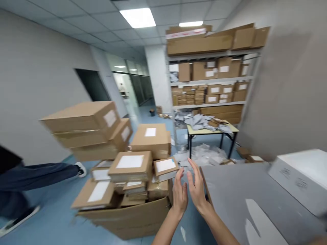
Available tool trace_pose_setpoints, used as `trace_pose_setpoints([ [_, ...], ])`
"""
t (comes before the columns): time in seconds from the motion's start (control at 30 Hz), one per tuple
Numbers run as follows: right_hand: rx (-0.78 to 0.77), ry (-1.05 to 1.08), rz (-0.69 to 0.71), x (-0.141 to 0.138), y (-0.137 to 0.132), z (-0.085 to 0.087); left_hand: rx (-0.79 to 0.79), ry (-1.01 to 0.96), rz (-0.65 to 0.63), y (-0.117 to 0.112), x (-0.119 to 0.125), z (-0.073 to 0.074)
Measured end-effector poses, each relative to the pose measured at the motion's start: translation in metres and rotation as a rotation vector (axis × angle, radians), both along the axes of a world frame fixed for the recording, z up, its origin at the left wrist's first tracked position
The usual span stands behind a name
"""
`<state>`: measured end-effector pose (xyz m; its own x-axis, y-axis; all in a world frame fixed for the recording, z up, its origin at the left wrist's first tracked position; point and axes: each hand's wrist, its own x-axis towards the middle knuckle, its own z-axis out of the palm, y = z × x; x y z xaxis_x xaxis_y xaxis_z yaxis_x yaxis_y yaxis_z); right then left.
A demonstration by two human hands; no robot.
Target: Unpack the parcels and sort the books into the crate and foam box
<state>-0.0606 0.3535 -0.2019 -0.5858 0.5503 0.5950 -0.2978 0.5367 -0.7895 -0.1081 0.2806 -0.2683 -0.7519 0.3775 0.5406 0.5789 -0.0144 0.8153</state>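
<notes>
Brown cardboard boxes (158, 141) are marked with white labels (129, 161). A grey board (237, 194) and a white box (306, 170) are shown at right. The floor (51, 217) is blue and the table (204, 131) is pale yellow, on black legs (189, 145).

The boxes (153, 143) were matt brown cardboard with smooth white paper labels (129, 161). The board (230, 194) was dull grey card, the white box (304, 172) smooth and faintly glossy. The floor (51, 217) was smooth with a slight sheen. The table (204, 131) had black metal legs (190, 145); the shelf (212, 81) was pale painted metal.

stockroom, labelled cardboard boxes (143, 163), metal shelving (212, 81) of cartons
</notes>
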Motion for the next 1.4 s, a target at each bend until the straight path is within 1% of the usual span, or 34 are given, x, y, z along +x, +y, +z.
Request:
trace_pose_setpoints([
  [0.1,0.004,0.031,0.303,-0.056,-0.064,0.040,0.042,0.142,0.327,-0.076,-0.047,0.042],
  [0.17,-0.007,0.031,0.456,-0.088,-0.104,0.061,0.061,0.261,0.519,-0.128,-0.077,0.070],
  [0.23,-0.021,0.020,0.555,-0.122,-0.140,0.076,0.094,0.363,0.685,-0.179,-0.108,0.097],
  [0.33,-0.072,-0.004,0.629,-0.180,-0.187,0.091,0.137,0.421,0.867,-0.249,-0.163,0.135],
  [0.4,-0.135,-0.031,0.642,-0.225,-0.214,0.097,0.147,0.394,0.941,-0.292,-0.204,0.154],
  [0.5,-0.199,-0.075,0.588,-0.289,-0.247,0.106,0.120,0.268,0.989,-0.346,-0.269,0.174],
  [0.57,-0.223,-0.098,0.516,-0.324,-0.262,0.111,0.084,0.168,0.965,-0.372,-0.306,0.182],
  [0.63,-0.257,-0.124,0.458,-0.351,-0.271,0.113,0.057,0.086,0.891,-0.389,-0.336,0.187],
  [0.73,-0.287,-0.133,0.453,-0.372,-0.280,0.113,0.028,0.011,0.762,-0.398,-0.365,0.188],
  [0.83,-0.250,-0.056,0.485,-0.378,-0.287,0.112,0.060,0.025,0.677,-0.394,-0.379,0.183],
  [0.93,-0.221,0.007,0.460,-0.375,-0.295,0.115,0.181,0.100,0.672,-0.386,-0.383,0.175],
  [1.03,-0.175,0.028,0.435,-0.362,-0.300,0.125,0.315,0.151,0.697,-0.380,-0.379,0.170],
  [1.13,-0.062,0.096,0.405,-0.334,-0.296,0.139,0.433,0.185,0.674,-0.372,-0.362,0.172],
  [1.23,0.058,0.218,0.329,-0.289,-0.281,0.152,0.540,0.273,0.639,-0.352,-0.333,0.182],
  [1.3,0.112,0.284,0.243,-0.252,-0.264,0.157,0.621,0.354,0.573,-0.327,-0.309,0.192],
  [1.4,0.156,0.310,0.086,-0.194,-0.232,0.156,0.762,0.393,0.388,-0.273,-0.270,0.205],
])
